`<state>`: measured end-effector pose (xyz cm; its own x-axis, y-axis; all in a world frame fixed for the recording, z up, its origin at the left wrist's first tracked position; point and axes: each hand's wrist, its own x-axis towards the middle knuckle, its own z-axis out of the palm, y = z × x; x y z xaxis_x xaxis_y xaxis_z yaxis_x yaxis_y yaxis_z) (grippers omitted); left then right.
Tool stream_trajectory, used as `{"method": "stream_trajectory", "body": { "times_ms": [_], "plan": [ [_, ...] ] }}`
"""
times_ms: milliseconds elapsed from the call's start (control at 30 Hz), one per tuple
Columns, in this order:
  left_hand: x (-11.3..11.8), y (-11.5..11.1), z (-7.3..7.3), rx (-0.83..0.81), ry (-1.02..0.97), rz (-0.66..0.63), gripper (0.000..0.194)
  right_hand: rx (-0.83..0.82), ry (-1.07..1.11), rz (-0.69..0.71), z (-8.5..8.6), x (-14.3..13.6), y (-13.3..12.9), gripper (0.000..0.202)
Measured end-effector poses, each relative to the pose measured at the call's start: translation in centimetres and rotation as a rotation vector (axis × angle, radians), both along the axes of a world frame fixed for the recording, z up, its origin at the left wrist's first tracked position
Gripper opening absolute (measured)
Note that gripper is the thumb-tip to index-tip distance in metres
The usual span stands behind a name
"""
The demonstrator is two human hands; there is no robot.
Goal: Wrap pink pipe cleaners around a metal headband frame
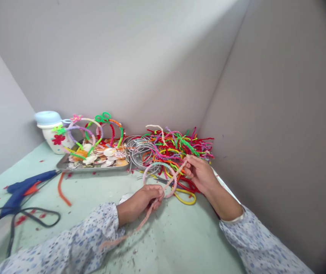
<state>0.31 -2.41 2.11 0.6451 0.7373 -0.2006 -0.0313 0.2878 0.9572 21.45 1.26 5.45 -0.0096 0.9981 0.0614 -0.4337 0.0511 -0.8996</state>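
My left hand (pixel 151 196) is closed on a pale pink pipe cleaner (pixel 140 226), whose loose end trails down to the left over my sleeve. My right hand (pixel 198 171) pinches the same strand higher up, so a straight length runs between both hands. A ring wrapped in pastel pink, mint and purple (pixel 159 164) stands just behind this stretch, beside my left fingers; whether the strand is joined to it I cannot tell. Behind my right hand lies a heap of colourful pipe cleaners (pixel 187 142).
A metal tray (pixel 94 169) holds shells and decorated hoops (pixel 84 127). Coiled silver wire (pixel 141 152) is beside it. A white bottle (pixel 54 137) stands back left. The blue glue gun (pixel 27 186) and its cable lie left. Yellow-handled scissors (pixel 186 199) lie near my right wrist.
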Motion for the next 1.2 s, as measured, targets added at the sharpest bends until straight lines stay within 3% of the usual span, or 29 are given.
{"method": "stream_trajectory", "body": {
  "times_ms": [267,633,967,1200],
  "plan": [
    [0.0,-0.1,-0.1,0.000,-0.046,0.043,0.019,-0.054,0.066,0.002,0.3,0.0,0.2,0.014],
    [0.1,0.0,0.2,-0.044,-0.087,0.121,0.017,-0.102,0.156,0.086,0.2,-0.3,0.2,0.030],
    [0.1,0.0,-0.1,-0.038,-0.111,0.100,0.020,-0.031,-0.076,0.122,-0.3,-1.1,-0.5,0.019],
    [0.1,-0.3,0.4,-0.033,-0.064,0.024,0.021,0.014,-0.074,0.019,0.1,-0.5,-0.2,0.021]
  ]
}}
